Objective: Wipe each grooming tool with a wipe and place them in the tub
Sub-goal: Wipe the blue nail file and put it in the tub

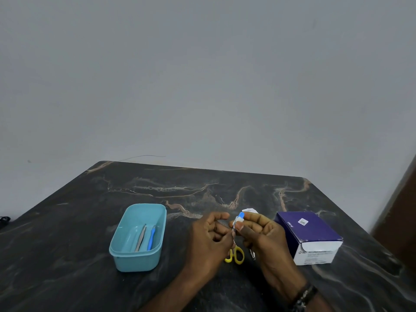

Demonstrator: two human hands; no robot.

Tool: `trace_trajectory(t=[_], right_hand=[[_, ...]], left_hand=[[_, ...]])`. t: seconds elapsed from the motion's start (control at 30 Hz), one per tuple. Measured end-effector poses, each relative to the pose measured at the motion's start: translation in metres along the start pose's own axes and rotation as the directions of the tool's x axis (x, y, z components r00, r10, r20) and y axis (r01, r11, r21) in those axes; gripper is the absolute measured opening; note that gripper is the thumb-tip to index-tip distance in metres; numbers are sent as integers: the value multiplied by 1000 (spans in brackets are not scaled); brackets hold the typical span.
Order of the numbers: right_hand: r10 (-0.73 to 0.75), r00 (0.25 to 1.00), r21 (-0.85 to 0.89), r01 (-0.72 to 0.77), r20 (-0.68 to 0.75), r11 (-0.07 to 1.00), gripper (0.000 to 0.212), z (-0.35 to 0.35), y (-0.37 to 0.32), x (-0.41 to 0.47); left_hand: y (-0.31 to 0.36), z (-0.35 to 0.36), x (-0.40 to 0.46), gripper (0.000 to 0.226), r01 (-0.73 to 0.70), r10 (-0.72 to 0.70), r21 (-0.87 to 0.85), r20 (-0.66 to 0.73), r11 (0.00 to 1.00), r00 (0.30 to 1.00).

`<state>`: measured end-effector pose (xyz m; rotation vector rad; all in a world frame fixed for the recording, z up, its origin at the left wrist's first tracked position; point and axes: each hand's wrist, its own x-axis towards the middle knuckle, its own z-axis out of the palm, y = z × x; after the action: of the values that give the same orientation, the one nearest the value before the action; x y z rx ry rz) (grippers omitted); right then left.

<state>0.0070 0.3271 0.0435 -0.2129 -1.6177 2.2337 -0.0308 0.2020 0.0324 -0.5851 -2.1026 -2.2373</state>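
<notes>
Setting: plain indoor room, likely domestic. Dark marble-patterned surface (157, 190) against bare grey wall (202, 75); brown door edge (400, 210) beyond right corner.

Both hands (236, 233) pinch wipe packet (238, 219).

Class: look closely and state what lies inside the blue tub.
Inside the blue tub lie metal tweezers and a blue-handled tool. The tool's lower tip is hidden by the tub's near wall.

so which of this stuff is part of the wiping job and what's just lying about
Job:
- teal tub, tweezers and blue-handled tool inside
- wipe packet, gripped by left hand and right hand
- yellow scissors
- wipes box

Lying about:
- torn wrapper
- wristband
</notes>
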Motion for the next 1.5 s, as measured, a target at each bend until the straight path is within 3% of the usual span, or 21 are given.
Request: trace_trajectory(t=[0.17, 0.47, 0.77, 0.93, 1.03, 1.1, 1.27, 1.5], right_hand=[[-12, 998, 22, 13, -64, 1000, 26, -2, -1, 2], [22, 1000, -15, -22, 9, 1000, 28, 1, 3, -1], [-16, 996, -18, 15, -84, 1000, 28, -6, 4, 6], [-31, 994, -4, 31, -101, 1000, 45, -7, 7, 9], [-40, 992, -21, 38, -123, 999, 78, -6, 8, 9], [-39, 993, -27, 36, -113, 999, 87, -5, 8, 8], [-15, 999, -42, 14, -43, 999, 55, -6, 8, 7], [29, 996, -127, -18, 88, 992, 44, 0, 7, 0]], left_hand=[[1, 2, -2, 31, -10, 10, 22, 25, 1000, 1000], [0, 0, 0, 29, -9, 9, -1, -32, 1000, 999], [1, 3, -3, 33, -4, 4, -2, 17, 1000, 1000], [3, 1, 0, 28, -23, 20, -50, -66, 998, 998], [6, -1, 2, 31, -28, 12, -128, -127, 991, 992], [9, -3, 3, 33, -48, 21, -163, -163, 985, 986], [17, -4, 2, 32, -108, 31, -284, -262, 953, 965], [18, -8, 3, 26, -167, 49, -307, -355, 937, 933]])
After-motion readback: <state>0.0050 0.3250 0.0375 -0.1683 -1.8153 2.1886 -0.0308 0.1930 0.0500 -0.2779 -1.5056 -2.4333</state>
